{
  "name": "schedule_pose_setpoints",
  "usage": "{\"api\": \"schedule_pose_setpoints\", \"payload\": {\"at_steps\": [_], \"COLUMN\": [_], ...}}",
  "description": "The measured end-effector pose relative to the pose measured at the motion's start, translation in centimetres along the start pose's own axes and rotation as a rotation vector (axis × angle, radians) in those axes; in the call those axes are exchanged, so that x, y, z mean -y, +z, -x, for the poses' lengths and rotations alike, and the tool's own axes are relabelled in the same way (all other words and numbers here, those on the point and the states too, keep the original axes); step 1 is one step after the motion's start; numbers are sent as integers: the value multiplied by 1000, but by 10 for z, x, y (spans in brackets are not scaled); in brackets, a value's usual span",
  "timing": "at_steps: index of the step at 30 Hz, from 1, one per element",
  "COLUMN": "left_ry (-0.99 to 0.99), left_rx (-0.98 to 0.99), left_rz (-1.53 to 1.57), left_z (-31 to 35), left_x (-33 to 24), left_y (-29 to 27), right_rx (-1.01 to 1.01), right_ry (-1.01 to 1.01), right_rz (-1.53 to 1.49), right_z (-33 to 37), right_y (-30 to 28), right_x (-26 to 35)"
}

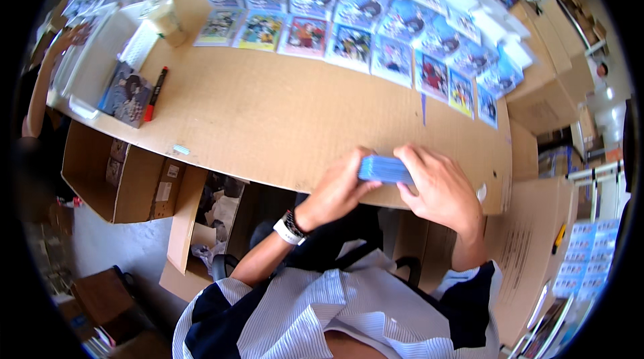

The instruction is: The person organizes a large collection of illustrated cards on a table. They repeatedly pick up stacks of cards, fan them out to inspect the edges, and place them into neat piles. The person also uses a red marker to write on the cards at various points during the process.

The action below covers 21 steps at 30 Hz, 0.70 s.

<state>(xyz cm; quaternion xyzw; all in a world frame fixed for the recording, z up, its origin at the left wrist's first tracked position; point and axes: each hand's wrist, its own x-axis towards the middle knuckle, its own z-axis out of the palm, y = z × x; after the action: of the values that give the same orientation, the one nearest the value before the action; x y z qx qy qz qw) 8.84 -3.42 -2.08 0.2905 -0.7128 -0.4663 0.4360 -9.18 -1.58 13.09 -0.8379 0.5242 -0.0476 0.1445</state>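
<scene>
A thick stack of blue-edged cards [386, 170] is gripped between my two hands, just above the near edge of the table. My left hand [335, 184], with a dark bracelet and a white band at its wrist, closes on the stack's left end. Around the right end wrap the fingers and thumb of my right hand [439, 188]. Across the far side of the table stand rows of blue picture card stacks [362, 5]. In front of them lies a row of colourful picture cards [305, 37].
On the left are a red-and-black marker [156, 94], a dark picture box [127, 96], a drink cup [164, 18] and a white plastic basket [137, 43]. Open cardboard boxes [134, 181] stand below the table. Another person's arm [50, 74] reaches in at far left.
</scene>
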Motion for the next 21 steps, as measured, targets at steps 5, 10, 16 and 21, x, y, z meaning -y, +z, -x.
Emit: {"api": "schedule_pose_setpoints", "payload": {"at_steps": [5, 10, 16, 21], "left_ry": [-46, 78, 313, 346], "left_rx": [9, 101, -444, -486], "left_rz": [-21, 2, -763, -1323], "left_z": [3, -6, -76, -187], "left_x": [-13, -38, -12, 3], "left_y": [-13, -84, -246, -367], "right_rx": [149, 169, -165, -512], "right_ry": [-45, -101, -368, -563], "right_rz": [-91, -157, -21, 164], "right_z": [-22, -46, -131, -240], "right_y": [-6, -10, -30, -41], "right_x": [-5, 1, 26, 39]}}
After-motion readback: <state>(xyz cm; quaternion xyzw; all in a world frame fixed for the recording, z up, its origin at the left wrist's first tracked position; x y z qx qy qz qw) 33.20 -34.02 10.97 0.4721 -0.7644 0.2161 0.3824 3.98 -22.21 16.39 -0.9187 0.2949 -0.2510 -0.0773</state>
